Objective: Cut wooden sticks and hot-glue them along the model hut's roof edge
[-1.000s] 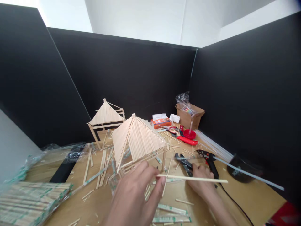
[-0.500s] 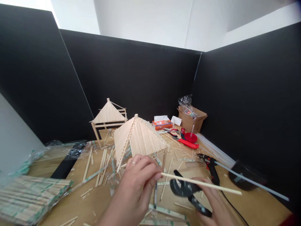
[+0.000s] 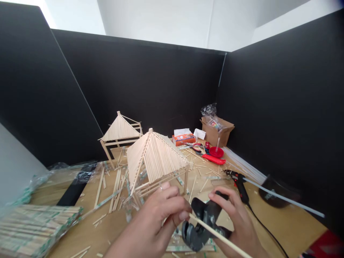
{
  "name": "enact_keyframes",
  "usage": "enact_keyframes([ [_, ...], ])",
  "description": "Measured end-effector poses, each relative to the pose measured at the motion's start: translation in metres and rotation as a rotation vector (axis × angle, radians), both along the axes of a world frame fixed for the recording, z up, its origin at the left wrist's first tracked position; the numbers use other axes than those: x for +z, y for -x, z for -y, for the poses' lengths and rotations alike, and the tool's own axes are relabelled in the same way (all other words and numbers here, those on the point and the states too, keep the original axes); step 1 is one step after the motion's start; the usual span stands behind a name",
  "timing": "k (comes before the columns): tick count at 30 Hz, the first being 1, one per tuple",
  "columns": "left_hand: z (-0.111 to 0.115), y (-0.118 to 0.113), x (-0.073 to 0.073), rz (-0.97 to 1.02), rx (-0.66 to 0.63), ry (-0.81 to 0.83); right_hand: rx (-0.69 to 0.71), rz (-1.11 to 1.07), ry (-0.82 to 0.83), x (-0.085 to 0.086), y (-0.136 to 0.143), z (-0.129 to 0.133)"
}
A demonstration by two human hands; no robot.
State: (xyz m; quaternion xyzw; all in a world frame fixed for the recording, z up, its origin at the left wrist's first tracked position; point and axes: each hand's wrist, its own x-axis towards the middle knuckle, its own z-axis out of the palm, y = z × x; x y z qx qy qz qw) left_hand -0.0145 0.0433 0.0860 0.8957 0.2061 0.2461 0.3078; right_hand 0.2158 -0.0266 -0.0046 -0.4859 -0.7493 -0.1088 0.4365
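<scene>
My left hand (image 3: 168,211), a ring on one finger, pinches one end of a thin wooden stick (image 3: 219,234). The stick slants down to the right and passes in front of a black hand cutter (image 3: 200,229) with a curved jaw. Fingers of my right hand (image 3: 236,218) are wrapped round the cutter's handles. Whether the stick lies between the jaws, I cannot tell. Just beyond my left hand stands a small wooden stick model (image 3: 161,157) with a peaked roof on posts, its lower front partly hidden by that hand.
A second roofed stick model (image 3: 120,130) stands behind at left. Bagged sticks (image 3: 37,227) lie front left, loose sticks (image 3: 116,190) beside them. At right are a glue gun (image 3: 240,184) with its cord, a black container (image 3: 278,195), red-handled tools (image 3: 213,159) and a cardboard box (image 3: 219,130).
The cutter has come up and left to my left hand, its jaws turning. The stick now slopes more steeply toward me. The view has shifted slightly.
</scene>
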Motion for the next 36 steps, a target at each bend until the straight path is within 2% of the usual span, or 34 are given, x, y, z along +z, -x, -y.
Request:
enact_keyframes([
  [7, -0.003, 0.002, 0.000, -0.021, -0.072, 0.116, 0.066, 0.014, -0.006, 0.006, 0.003, -0.006],
  [13, -0.002, 0.005, -0.002, 0.005, -0.083, 0.118, 0.097, -0.013, -0.041, 0.007, 0.005, -0.006],
  [18, -0.003, 0.003, -0.002, 0.013, -0.063, 0.102, 0.067, -0.010, 0.008, 0.005, 0.003, -0.007],
  [24, -0.005, 0.000, -0.002, 0.051, -0.064, 0.111, 0.072, 0.006, -0.019, 0.004, -0.001, -0.009],
  [27, -0.007, -0.002, -0.004, 0.036, -0.085, 0.201, 0.074, 0.017, -0.009, 0.004, -0.004, -0.009],
  [32, -0.012, -0.011, -0.012, 0.041, -0.115, 0.439, 0.057, 0.036, 0.011, 0.003, -0.014, -0.006],
  [36, -0.013, -0.022, -0.022, 0.070, -0.145, 0.728, 0.028, 0.065, 0.038, 0.000, -0.024, -0.001],
])
